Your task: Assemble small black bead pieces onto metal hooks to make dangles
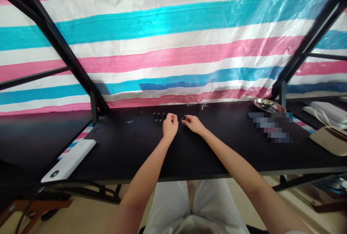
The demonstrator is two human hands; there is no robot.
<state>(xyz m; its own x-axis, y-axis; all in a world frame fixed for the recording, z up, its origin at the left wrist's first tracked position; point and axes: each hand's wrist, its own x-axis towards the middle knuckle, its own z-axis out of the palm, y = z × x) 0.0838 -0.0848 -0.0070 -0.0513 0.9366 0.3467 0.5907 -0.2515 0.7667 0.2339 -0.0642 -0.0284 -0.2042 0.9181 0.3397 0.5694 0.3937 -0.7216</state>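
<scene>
In the middle of the black table, my left hand is closed, fingertips together; whatever they hold, if anything, is too small to make out. Close by on its left stand small black cylinders in a short row, the rightmost partly hidden by the hand. My right hand is a little apart to the right. Its thumb and fingers pinch a small black cylinder, whose dark end shows at the fingertips.
Tiny silvery pieces line the back edge beside white scraps. Another white scrap lies left. A metal dish is back right, a blurred-out item before it. A white box-like device and a beige bag flank the table.
</scene>
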